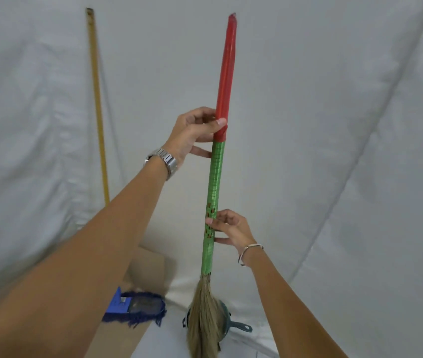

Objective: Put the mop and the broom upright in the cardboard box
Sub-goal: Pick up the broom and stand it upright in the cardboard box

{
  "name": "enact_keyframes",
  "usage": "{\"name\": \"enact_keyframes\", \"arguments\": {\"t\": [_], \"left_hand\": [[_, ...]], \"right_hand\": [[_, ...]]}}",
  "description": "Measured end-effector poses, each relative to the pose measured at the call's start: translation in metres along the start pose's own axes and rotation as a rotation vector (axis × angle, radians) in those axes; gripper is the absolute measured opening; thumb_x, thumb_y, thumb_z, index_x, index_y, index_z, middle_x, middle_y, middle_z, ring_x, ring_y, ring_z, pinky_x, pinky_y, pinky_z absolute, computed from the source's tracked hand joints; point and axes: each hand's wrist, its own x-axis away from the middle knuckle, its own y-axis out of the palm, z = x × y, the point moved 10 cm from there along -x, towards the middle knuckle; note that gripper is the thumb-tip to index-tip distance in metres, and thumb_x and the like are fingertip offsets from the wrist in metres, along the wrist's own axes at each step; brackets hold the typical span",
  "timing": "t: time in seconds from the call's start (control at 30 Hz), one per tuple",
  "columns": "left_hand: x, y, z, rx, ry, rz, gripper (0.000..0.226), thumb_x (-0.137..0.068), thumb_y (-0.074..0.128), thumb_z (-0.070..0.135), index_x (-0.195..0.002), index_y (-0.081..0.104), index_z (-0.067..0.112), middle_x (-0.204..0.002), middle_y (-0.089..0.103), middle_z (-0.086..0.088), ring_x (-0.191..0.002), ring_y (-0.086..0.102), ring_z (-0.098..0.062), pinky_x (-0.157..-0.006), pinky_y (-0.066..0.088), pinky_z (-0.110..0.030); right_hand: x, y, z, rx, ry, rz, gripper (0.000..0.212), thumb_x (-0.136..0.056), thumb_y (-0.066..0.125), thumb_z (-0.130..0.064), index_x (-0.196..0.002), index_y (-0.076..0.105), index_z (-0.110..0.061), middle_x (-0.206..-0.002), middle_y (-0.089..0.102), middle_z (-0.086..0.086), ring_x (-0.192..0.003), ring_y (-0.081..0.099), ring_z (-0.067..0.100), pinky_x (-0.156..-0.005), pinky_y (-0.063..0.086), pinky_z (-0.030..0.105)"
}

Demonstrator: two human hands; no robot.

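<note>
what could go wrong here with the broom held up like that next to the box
The left hand and right hand pinch the broom lightly with fingers only, so it could slip or tip. Its bristles hang over a dark dustpan, outside the cardboard box, and might snag there. Swinging it across could knock the mop already standing in the box.

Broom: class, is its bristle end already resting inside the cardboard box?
No: the broom, gripped by both hands, hangs with its bristles to the right of the box, in front of a dustpan.
</note>
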Motion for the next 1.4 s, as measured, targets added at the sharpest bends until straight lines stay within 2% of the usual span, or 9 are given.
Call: {"name": "enact_keyframes", "arguments": {"t": [0.17, 0.27, 0.43, 0.6, 0.73, 0.9, 1.13, 1.27, 1.4], "left_hand": [[0.010, -0.052, 0.040, 0.036, 0.044, 0.104, 0.028, -0.083, 0.066, 0.020, -0.109, 0.065, 0.011, -0.087, 0.071, 0.002, -0.081, 0.072, -0.016, -0.055, 0.056, -0.031], [0.012, -0.078, 0.047, 0.046, 0.039, 0.111, 0.028, -0.083, 0.066, 0.021, -0.109, 0.066, 0.011, -0.086, 0.071, 0.004, -0.084, 0.072, -0.018, -0.056, 0.057, -0.033], [0.013, -0.129, 0.047, 0.024, 0.006, 0.069, 0.025, -0.083, 0.066, 0.022, -0.107, 0.067, 0.012, -0.083, 0.071, 0.007, -0.088, 0.071, -0.018, -0.060, 0.058, -0.034], [0.019, -0.194, 0.035, 0.029, -0.021, 0.077, 0.018, -0.083, 0.067, 0.021, -0.100, 0.068, 0.016, -0.078, 0.072, 0.008, -0.083, 0.072, -0.014, -0.055, 0.057, -0.030], [0.021, -0.239, 0.022, 0.019, -0.047, 0.065, 0.009, -0.083, 0.067, 0.021, -0.092, 0.069, 0.022, -0.075, 0.073, 0.009, -0.081, 0.072, -0.013, -0.055, 0.056, -0.029], [0.011, -0.299, -0.007, 0.004, -0.088, 0.076, 0.008, -0.082, 0.067, 0.021, -0.090, 0.070, 0.023, -0.076, 0.073, 0.007, -0.079, 0.072, -0.013, -0.054, 0.056, -0.028], [-0.029, -0.398, -0.056, -0.045, -0.123, 0.185, 0.011, -0.084, 0.066, 0.020, -0.095, 0.067, 0.019, -0.074, 0.072, 0.008, -0.078, 0.072, -0.012, -0.051, 0.054, -0.026], [-0.051, -0.455, -0.087, -0.083, -0.154, 0.216, 0.020, -0.084, 0.065, 0.019, -0.104, 0.065, 0.014, -0.081, 0.072, 0.005, -0.080, 0.072, -0.014, -0.057, 0.057, -0.030], [-0.069, -0.509, -0.112, -0.099, -0.156, 0.233, 0.025, -0.085, 0.064, 0.019, -0.108, 0.065, 0.011, -0.090, 0.069, -0.002, -0.085, 0.071, -0.016, -0.061, 0.057, -0.032]], "right_hand": [[-0.004, 0.045, -0.031, 0.020, -0.079, 0.009, 0.018, -0.067, 0.080, -0.014, -0.068, 0.062, -0.019, -0.074, 0.063, -0.001, -0.069, 0.066, 0.010, -0.073, 0.057, 0.040], [-0.011, 0.070, -0.035, 0.033, -0.094, 0.002, 0.018, -0.065, 0.081, -0.015, -0.070, 0.063, -0.016, -0.078, 0.064, 0.002, -0.069, 0.067, 0.010, -0.069, 0.059, 0.037], [-0.028, 0.122, -0.035, 0.046, -0.102, -0.001, 0.020, -0.066, 0.079, -0.010, -0.066, 0.060, -0.016, -0.071, 0.064, -0.001, -0.064, 0.067, 0.007, -0.056, 0.058, 0.026], [-0.046, 0.187, -0.018, 0.017, -0.070, 0.012, 0.018, -0.066, 0.080, -0.009, -0.070, 0.063, -0.012, -0.075, 0.065, 0.003, -0.065, 0.067, 0.010, -0.060, 0.060, 0.029], [-0.063, 0.233, -0.005, -0.015, -0.050, 0.010, 0.017, -0.067, 0.078, -0.007, -0.071, 0.062, -0.011, -0.074, 0.065, 0.004, -0.065, 0.068, 0.008, -0.057, 0.058, 0.027], [-0.101, 0.286, 0.016, -0.030, -0.007, -0.024, 0.019, -0.068, 0.078, -0.005, -0.069, 0.060, -0.012, -0.073, 0.065, 0.005, -0.066, 0.069, 0.009, -0.057, 0.058, 0.028], [-0.198, 0.362, 0.037, -0.014, 0.040, -0.124, 0.023, -0.068, 0.078, -0.004, -0.065, 0.056, -0.011, -0.069, 0.062, 0.004, -0.062, 0.068, 0.009, -0.056, 0.060, 0.032], [-0.255, 0.403, 0.053, -0.007, 0.074, -0.174, 0.025, -0.067, 0.079, -0.006, -0.065, 0.055, -0.014, -0.072, 0.062, 0.004, -0.068, 0.068, 0.013, -0.070, 0.060, 0.042], [-0.305, 0.439, 0.067, -0.017, 0.083, -0.172, 0.026, -0.067, 0.079, -0.006, -0.065, 0.055, -0.016, -0.068, 0.061, 0.001, -0.067, 0.067, 0.012, -0.062, 0.060, 0.030]]}}
